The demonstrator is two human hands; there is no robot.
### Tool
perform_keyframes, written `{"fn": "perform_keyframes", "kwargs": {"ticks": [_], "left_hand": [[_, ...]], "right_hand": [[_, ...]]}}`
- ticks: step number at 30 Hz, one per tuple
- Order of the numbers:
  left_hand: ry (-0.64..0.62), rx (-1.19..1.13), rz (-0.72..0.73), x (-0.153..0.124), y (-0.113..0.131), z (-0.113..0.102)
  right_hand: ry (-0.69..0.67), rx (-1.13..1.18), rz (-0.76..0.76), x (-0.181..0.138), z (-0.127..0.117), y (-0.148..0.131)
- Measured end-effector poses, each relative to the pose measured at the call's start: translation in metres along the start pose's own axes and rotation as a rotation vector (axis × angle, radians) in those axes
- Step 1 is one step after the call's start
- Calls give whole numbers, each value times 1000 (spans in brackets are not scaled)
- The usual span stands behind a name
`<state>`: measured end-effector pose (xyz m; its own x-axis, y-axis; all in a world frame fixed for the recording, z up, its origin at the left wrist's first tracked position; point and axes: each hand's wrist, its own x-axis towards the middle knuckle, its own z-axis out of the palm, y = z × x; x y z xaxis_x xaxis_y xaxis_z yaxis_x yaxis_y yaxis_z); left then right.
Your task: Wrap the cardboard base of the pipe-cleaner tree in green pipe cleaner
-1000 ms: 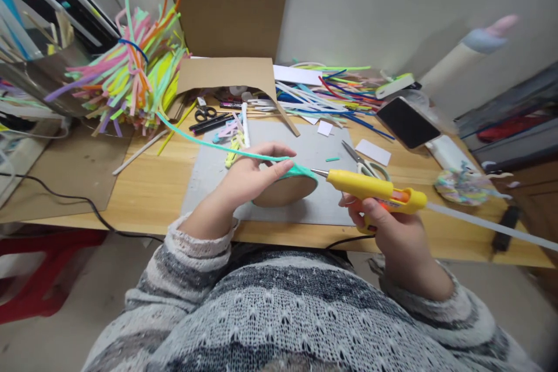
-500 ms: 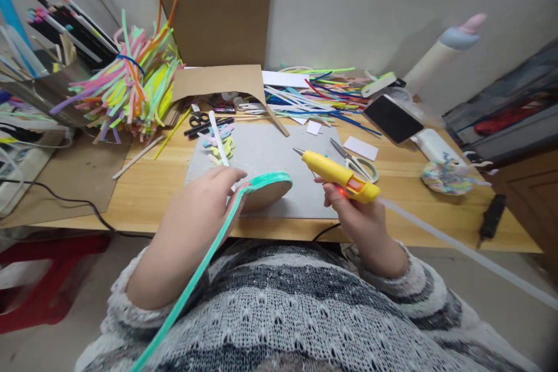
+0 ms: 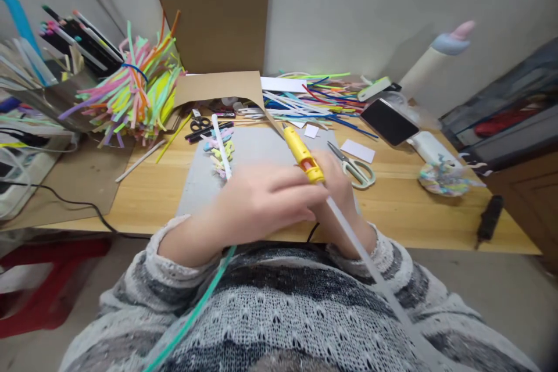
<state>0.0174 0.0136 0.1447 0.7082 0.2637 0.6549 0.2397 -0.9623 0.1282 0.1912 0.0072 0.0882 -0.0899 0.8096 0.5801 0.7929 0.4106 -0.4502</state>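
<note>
My right hand point(image 3: 336, 189) is wrapped around a yellow hot glue gun point(image 3: 300, 151), its nozzle pointing up and away from me. A long translucent glue stick point(image 3: 366, 258) runs out of the gun's back end toward my lap. My left hand point(image 3: 257, 200), blurred, reaches across; its fingertips close on the glue stick just behind the gun. From beneath the left hand a green fuzzy pipe cleaner point(image 3: 203, 305) hangs down over my sweater. The cardboard disc seen earlier is hidden now, so I cannot tell whether the left hand also supports it.
A grey mat point(image 3: 270, 148) lies under the hands. On the right are scissors point(image 3: 360, 171), a phone point(image 3: 389, 121) and a black tool point(image 3: 489, 222) near the edge. Cut cardboard point(image 3: 218, 86), pipe cleaners point(image 3: 131, 90) and a pen holder point(image 3: 65, 102) stand behind and left.
My left hand has moved right to the back of the glue gun. The gun has shifted left and turned to point forward. The green-edged cardboard disc has gone out of sight.
</note>
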Motion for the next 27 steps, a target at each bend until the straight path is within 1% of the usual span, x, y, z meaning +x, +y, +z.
{"fn": "perform_keyframes", "kwargs": {"ticks": [1,3,5,7,10,13,21,25,27], "left_hand": [[-40,120,88,3,4,1],[-65,289,207,6,12,4],[-44,362,261,6,17,5],[-5,372,273,4,19,5],[39,317,254,0,20,2],[49,271,203,-2,22,1],[82,233,49,0,29,3],[5,202,63,2,30,0],[-35,196,39,2,31,-3]], "right_hand": [[-24,-31,28,2,0,-4],[-50,-96,72,4,0,-10],[-28,-132,71,4,2,-14],[9,-125,40,3,5,-14],[91,-90,-23,2,9,-12],[147,-78,-58,1,12,-9],[169,-109,-65,0,15,-5],[189,-55,-105,0,13,-3],[193,-29,-112,0,12,-3]]}}
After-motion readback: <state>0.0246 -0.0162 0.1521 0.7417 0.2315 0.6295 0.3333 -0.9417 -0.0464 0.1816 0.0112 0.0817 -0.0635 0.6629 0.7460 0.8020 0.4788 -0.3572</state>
